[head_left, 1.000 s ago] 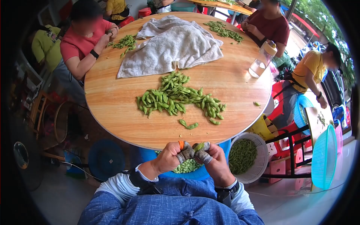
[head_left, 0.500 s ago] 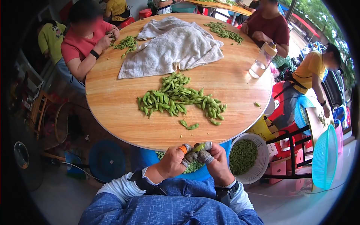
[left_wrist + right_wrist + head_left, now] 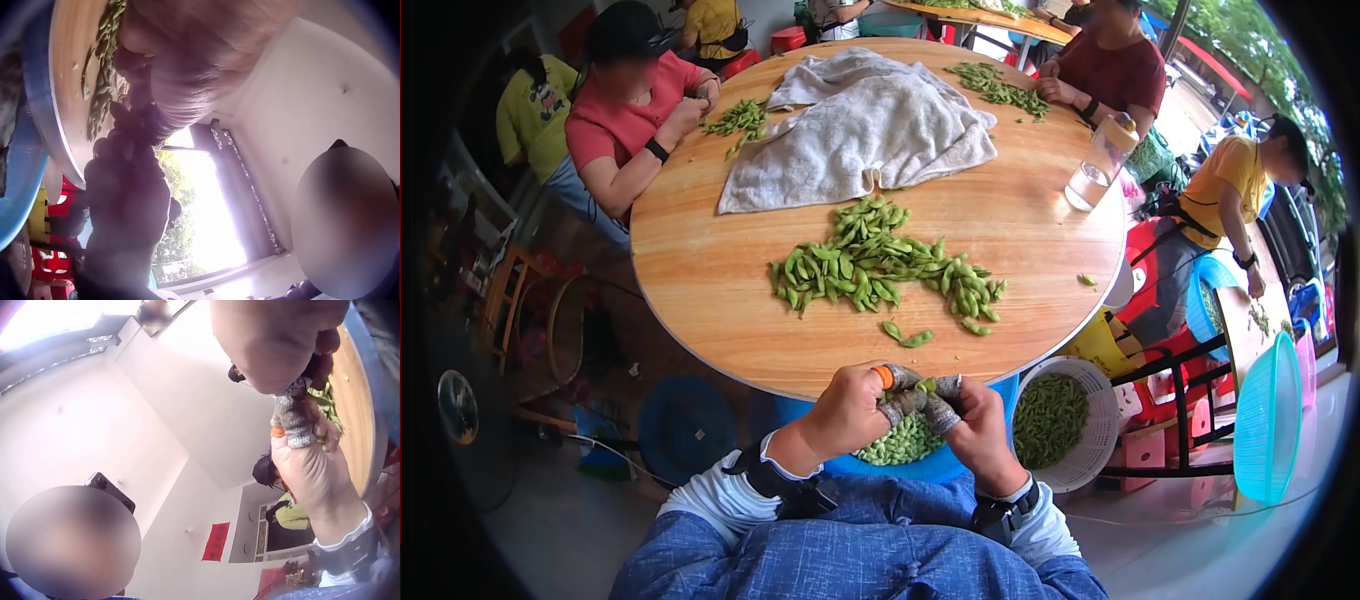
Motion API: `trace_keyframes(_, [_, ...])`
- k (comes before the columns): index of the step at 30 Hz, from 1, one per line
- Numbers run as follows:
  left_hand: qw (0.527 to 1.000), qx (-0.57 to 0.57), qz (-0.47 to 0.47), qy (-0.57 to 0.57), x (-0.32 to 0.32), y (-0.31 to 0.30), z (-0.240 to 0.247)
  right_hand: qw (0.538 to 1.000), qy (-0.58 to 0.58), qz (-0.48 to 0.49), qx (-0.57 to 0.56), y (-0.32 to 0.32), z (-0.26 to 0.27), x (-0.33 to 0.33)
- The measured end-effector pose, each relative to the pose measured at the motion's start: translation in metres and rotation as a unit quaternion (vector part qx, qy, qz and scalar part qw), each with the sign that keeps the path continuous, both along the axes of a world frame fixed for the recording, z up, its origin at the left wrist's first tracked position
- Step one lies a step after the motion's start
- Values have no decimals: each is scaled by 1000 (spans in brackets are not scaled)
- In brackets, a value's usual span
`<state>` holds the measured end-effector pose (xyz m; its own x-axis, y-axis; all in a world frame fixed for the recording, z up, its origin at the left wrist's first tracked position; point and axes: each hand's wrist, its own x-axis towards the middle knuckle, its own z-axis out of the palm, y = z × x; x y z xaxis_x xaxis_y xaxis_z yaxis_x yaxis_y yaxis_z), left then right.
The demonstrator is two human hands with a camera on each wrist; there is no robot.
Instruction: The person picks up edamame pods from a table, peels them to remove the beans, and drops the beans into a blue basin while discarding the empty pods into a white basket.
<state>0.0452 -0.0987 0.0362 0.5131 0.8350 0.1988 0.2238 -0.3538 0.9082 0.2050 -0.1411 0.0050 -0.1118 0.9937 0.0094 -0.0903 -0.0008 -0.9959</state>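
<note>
Both hands meet over the near table edge in the head view, pinching a green edamame pod [image 3: 926,384] between their fingertips. My left hand [image 3: 847,408] wears grey knit covers on thumb and forefinger, with an orange band beside them. Similar grey covers wrap the right hand's [image 3: 986,432] thumb and forefinger. Beneath the hands, a blue basin [image 3: 945,465] holds shelled green beans [image 3: 900,442]. A pile of edamame pods [image 3: 855,265] lies on the round wooden table [image 3: 710,300] ahead. In the right wrist view, knit-covered fingertips [image 3: 294,419] press close together; the pod is hidden there.
A greyish towel [image 3: 870,125] covers something on the table, and a water bottle [image 3: 1095,170] stands at the right. A white basket [image 3: 1100,425] of pods sits beside the basin. Other people sit around, including one in a red shirt [image 3: 615,140].
Both hands stay together over the basin while their fingertips shift around the pod. The left hand rises slightly, leaving more of the shelled beans visible below.
</note>
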Motion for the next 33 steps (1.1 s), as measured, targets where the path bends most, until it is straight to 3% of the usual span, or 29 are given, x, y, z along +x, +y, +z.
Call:
trace_keyframes(2, [999,-39,-12,-26,-1,2,-7,1000,7,3,8,0,4,0])
trace_keyframes(4, [984,-152,-53,-75,-5,9,-16,998,57,22,-8,-1,7,1])
trace_keyframes(8, [912,-353,-115,-175,-11,17,-16,979,181,61,-64,0,12,4])
trace_keyframes(11, [969,-214,-53,-108,-4,11,-12,975,196,51,-91,1,5,6])
trace_keyframes(14, [997,-70,-37,15,-3,3,-6,976,187,26,-113,1,5,8])
trace_keyframes(18, [980,-177,-93,1,-9,7,-14,985,134,15,-112,1,13,2])
trace_keyframes(20, [957,-257,-112,-74,-9,4,-23,984,127,17,-123,-1,12,0])
trace_keyframes(23, [826,-507,-153,-192,-16,5,-36,972,172,54,-153,-3,7,5])
trace_keyframes(25, [936,-328,-85,-95,-10,1,-27,950,248,51,-184,-3,3,5])
trace_keyframes(27, [992,-117,-40,24,-6,-4,-17,948,256,20,-187,-3,3,3])
trace_keyframes(29, [980,116,-21,161,-7,-7,-9,966,199,-38,-160,-2,7,-2])
trace_keyframes(32, [938,217,-30,270,-7,-9,-9,977,175,-6,-120,0,6,3])
trace_keyframes(33, [944,203,-29,257,-7,-9,-9,977,172,3,-122,0,6,3])
